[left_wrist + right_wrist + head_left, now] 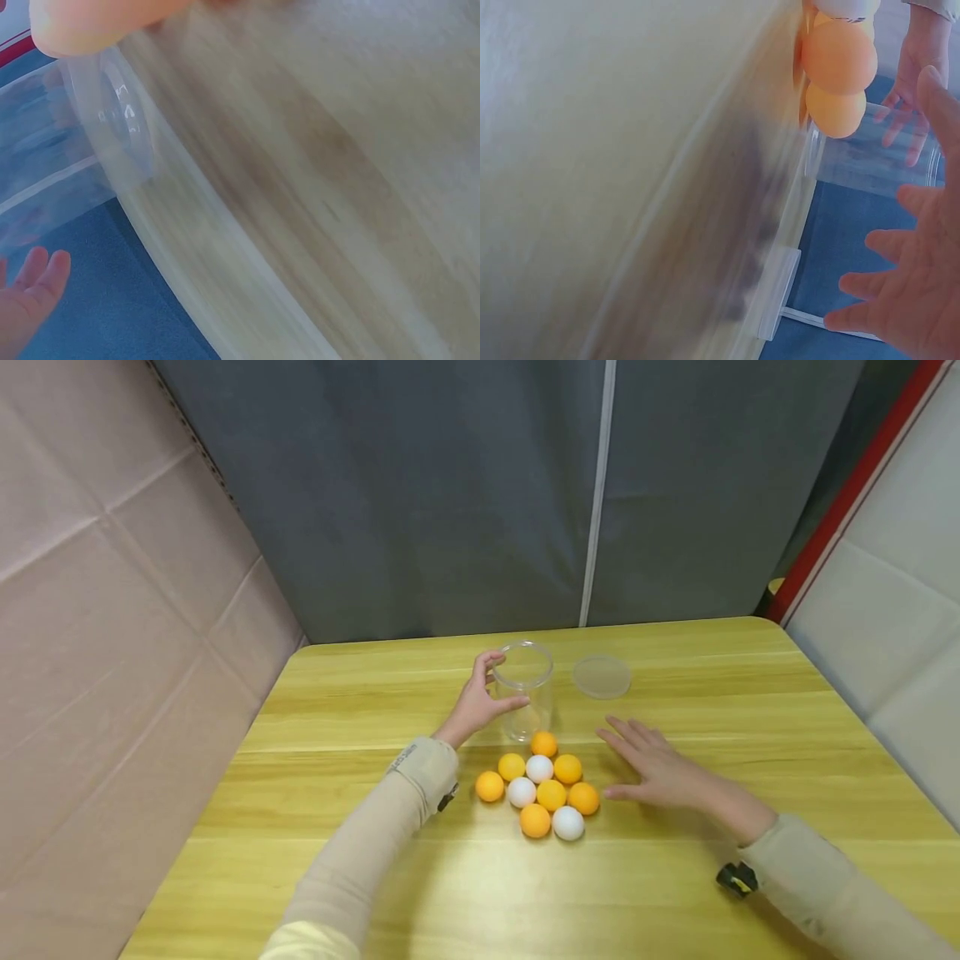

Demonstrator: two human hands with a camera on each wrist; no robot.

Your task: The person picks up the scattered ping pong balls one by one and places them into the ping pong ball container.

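Clear jar gripped by left hand.

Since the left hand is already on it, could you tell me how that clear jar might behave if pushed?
The clear jar stands tall, narrow and empty, so it probably tips easily. Its thin plastic looks light, likely sliding on the smooth table. The left hand steadies it.

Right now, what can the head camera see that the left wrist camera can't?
Only the head view shows the nine balls, six orange and three white, clustered on the table; the round clear lid lying flat beside the jar; and the right hand spread open near the balls. Only the left wrist view shows, close and blurred, a fingertip of the left hand at the jar's rim. Both show the clear jar and the wooden tabletop.
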